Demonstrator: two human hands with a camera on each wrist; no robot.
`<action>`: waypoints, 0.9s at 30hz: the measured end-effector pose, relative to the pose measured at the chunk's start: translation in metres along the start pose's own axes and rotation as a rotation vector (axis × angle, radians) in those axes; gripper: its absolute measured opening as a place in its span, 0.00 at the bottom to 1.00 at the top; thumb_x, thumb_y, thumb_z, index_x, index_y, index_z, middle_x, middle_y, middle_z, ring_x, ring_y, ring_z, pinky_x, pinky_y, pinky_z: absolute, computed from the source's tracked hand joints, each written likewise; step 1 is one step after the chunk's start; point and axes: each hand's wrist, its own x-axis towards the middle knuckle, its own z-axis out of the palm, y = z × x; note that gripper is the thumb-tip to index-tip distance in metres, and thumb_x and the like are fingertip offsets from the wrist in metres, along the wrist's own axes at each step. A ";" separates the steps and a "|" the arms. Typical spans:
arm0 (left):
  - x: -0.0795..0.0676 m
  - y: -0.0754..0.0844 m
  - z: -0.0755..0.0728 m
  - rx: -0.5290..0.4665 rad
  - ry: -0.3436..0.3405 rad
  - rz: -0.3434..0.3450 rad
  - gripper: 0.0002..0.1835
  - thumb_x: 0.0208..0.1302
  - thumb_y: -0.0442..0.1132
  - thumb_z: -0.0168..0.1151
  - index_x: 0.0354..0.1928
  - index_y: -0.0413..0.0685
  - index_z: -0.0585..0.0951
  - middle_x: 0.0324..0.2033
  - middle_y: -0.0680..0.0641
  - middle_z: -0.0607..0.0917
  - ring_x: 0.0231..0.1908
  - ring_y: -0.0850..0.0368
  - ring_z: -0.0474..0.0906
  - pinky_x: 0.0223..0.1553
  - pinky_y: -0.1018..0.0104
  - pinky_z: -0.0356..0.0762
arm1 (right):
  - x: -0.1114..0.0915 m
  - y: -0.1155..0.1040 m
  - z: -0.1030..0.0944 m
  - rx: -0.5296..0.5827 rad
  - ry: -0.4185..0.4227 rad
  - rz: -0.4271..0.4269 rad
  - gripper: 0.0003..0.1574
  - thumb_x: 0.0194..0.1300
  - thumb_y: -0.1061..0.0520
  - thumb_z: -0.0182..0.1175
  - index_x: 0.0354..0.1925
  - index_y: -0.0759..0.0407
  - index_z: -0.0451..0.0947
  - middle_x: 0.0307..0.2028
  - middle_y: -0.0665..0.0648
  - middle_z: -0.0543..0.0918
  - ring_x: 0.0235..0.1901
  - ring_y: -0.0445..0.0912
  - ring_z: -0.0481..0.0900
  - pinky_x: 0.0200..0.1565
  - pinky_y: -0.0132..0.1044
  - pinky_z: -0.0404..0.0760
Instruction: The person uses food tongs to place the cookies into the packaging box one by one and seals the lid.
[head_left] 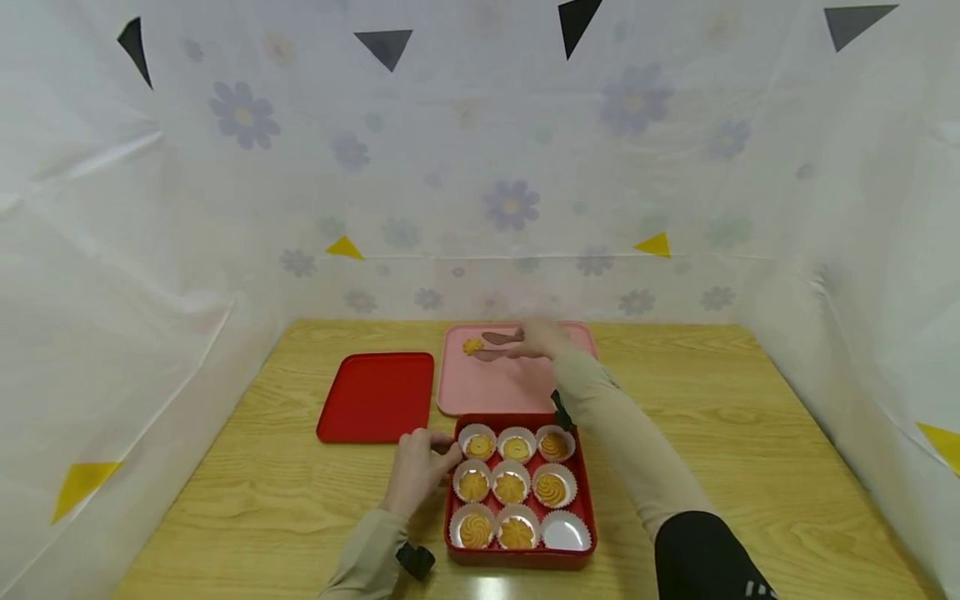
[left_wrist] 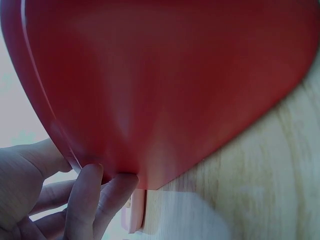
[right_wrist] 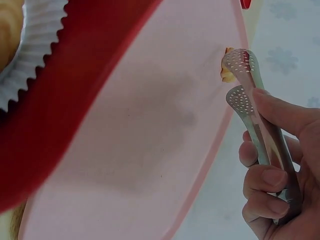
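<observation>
Sitting nearest on the pale wood-grain surface (head_left: 750, 467) is a deep red, square box (head_left: 525, 562) holding nine white fluted paper cups (head_left: 566, 533) in three rows of three. Eight cups each carry one golden piped cookie, some swirled, some flower-shaped; the near-right cup shows only its white base. The left hand (head_left: 416, 473) has its grip clamped on the box's left wall, near the far corner. Beyond lie a flat red square tray (head_left: 378, 400) and, to its right, a pale pink rectangular tray (head_left: 487, 387) just behind the box. Over the pink tray, the right hand (head_left: 542, 338) has its grip closed around silver metal tongs (right_wrist: 269, 137) with rounded, perforated ends, their arms apart. A small golden flower-shaped cookie (head_left: 472, 346) rests on that tray's far-left part, right by the tips; I cannot tell whether they touch it.
</observation>
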 end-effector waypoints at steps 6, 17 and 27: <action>0.000 0.000 0.000 0.012 0.006 0.006 0.09 0.58 0.36 0.68 0.37 0.37 0.90 0.30 0.42 0.91 0.21 0.63 0.83 0.25 0.70 0.80 | 0.003 -0.006 0.002 0.027 -0.006 0.057 0.23 0.66 0.43 0.66 0.50 0.57 0.84 0.47 0.60 0.86 0.40 0.51 0.81 0.42 0.44 0.80; 0.002 0.000 0.001 0.057 0.038 0.021 0.08 0.57 0.36 0.68 0.35 0.39 0.91 0.28 0.44 0.91 0.23 0.63 0.83 0.27 0.70 0.80 | 0.000 -0.016 0.002 0.033 -0.010 0.064 0.26 0.66 0.43 0.65 0.54 0.57 0.80 0.50 0.59 0.84 0.42 0.51 0.80 0.45 0.46 0.79; 0.003 0.002 0.003 0.032 0.028 0.010 0.08 0.58 0.36 0.67 0.34 0.39 0.90 0.27 0.44 0.91 0.20 0.65 0.81 0.24 0.71 0.78 | 0.005 -0.014 -0.005 0.027 -0.065 0.089 0.26 0.65 0.42 0.66 0.54 0.56 0.81 0.51 0.58 0.84 0.40 0.48 0.78 0.39 0.40 0.76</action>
